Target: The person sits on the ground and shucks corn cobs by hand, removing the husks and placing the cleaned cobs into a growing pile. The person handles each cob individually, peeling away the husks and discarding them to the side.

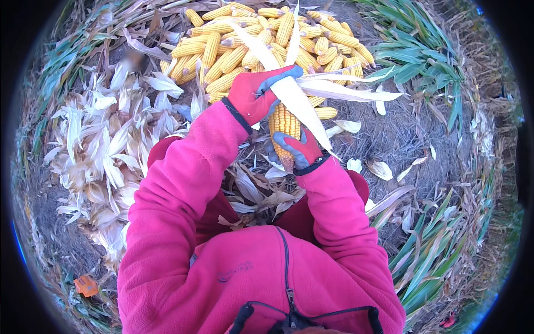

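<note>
An ear of yellow corn (283,121) hangs between both hands above the ground in front of my knees. My left hand (255,92), in a red glove with a blue-grey palm, grips the upper end where pale husk leaves (298,102) are peeled back and splay outward. One broad leaf runs down along the ear's right side. My right hand (302,148), gloved alike, is closed around the lower part, close to the brownish tip. Some of its fingers are hidden behind the ear. Beyond the hands lies a pile of bare corn ears (233,58).
A heap of dry husks (119,154) spreads on my left. Green corn stalks (425,54) lie at the far right, with more leaves (425,250) at the near right. Loose husk scraps (379,169) dot the soil. An orange packet (86,286) lies at the lower left.
</note>
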Demonstrator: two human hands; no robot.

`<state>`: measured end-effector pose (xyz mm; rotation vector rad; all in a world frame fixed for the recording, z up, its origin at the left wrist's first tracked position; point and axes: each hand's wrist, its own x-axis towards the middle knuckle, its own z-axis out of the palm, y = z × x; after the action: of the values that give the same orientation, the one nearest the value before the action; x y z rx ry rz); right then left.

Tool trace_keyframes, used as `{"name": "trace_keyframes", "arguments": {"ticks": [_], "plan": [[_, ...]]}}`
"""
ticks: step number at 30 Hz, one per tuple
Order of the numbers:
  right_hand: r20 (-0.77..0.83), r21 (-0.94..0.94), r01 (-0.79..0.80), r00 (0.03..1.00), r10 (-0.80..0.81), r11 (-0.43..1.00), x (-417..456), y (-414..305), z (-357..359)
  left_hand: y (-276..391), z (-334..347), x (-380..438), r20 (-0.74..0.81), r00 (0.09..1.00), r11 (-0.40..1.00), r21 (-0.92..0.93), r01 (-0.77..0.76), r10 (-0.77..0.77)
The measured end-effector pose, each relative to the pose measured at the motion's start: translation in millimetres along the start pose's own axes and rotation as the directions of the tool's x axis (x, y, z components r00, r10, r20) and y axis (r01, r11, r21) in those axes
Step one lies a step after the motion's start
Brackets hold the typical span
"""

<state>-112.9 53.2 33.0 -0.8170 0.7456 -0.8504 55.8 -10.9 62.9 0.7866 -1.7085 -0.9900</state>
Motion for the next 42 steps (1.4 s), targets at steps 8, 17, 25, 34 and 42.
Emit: {"name": "trace_keyframes", "arguments": {"ticks": [8,17,25,34,42], "plan": [[-0.243,0.004,0.012,0.970,-0.011,1.000,10.7,14.3,-9.4,-3.5,10.2,1.8,0.039,0.816,0.714,-0.462,0.526,-0.576],[0.083,0.190,-0.069,0.995,0.054,0.979,-4.8,10.3,-21.6,8.6,8.1,0.4,0.158,0.908,0.473,-0.811,0.343,-0.388],[0.539,0.753,-0.297,0.791,-0.290,0.587,7.7,15.2,5.9,38.9,-11.1,4.4,0.030,0.982,0.231,-0.970,0.073,-0.187],[-0.054,0.691,0.043,0.999,-0.007,0.721,14.8,4.2,-18.6,23.7,-20.0,0.8,0.196,0.870,0.624,-0.627,0.466,-0.453],[-0.266,0.376,-0.001,0.958,0.109,0.926,-8.1,-0.3,-76.5,-9.8,37.3,-80.3,0.741,0.278,0.705,0.670,-0.233,-0.612]]}}
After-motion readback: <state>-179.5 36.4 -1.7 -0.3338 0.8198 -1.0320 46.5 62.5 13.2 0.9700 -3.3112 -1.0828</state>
